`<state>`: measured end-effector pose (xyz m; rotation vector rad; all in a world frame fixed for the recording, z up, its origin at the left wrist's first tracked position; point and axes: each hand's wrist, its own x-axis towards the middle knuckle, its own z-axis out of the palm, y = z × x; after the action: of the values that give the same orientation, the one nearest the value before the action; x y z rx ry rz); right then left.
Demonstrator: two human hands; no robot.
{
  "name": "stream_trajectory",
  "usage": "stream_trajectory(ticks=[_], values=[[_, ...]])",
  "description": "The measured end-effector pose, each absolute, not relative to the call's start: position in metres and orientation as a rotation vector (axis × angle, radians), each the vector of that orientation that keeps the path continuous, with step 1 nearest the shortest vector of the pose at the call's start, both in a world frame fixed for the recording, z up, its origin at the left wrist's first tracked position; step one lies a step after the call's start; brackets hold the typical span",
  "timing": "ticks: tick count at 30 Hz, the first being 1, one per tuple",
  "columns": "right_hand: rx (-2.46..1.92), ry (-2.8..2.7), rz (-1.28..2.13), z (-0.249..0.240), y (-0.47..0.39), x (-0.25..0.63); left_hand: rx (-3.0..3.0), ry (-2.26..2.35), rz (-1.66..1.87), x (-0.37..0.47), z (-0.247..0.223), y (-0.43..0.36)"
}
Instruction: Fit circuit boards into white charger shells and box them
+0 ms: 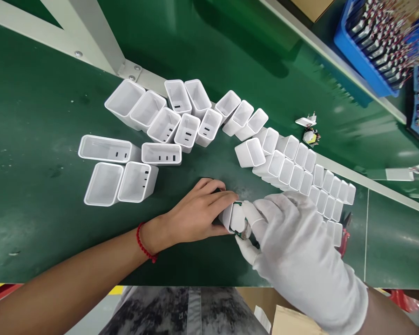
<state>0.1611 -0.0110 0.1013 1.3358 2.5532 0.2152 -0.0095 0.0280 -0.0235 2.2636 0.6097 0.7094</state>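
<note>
My bare left hand (199,211), a red braided bracelet at its wrist, grips a small white plastic housing (226,217) just above the green bench. In a white glove, my right hand (289,237) pinches a circuit board assembly (245,229) with green edges and a white face. That assembly is at the housing's open end; how deep it sits inside is hidden by my fingers. Open white housings (194,128), some with small port slots, stand to the upper left. Rows of narrower white housings (285,170) stand beyond my right hand.
A white plug cap (305,121) and a small circuit assembly (310,136) lie past the pale rail. Red-handled pliers (345,239) lie right of my glove. A blue bin (366,51) of wired parts is at upper right. A metal frame post (91,37) rises at upper left.
</note>
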Motion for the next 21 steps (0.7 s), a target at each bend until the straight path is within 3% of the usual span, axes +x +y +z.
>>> stream_trajectory(ticks=[7,15,21], values=[[1.329,2.537,0.164,0.104,-0.012,0.156,2.272,0.609,0.710,-0.010,-0.026,0.028],[1.514,2.932,-0.213,0.105,-0.013,0.189,2.249,0.612,0.710,-0.012,-0.025,0.025],[1.508,2.986,-0.286,0.116,-0.002,0.191,2.248,0.636,0.676,-0.012,-0.024,0.025]])
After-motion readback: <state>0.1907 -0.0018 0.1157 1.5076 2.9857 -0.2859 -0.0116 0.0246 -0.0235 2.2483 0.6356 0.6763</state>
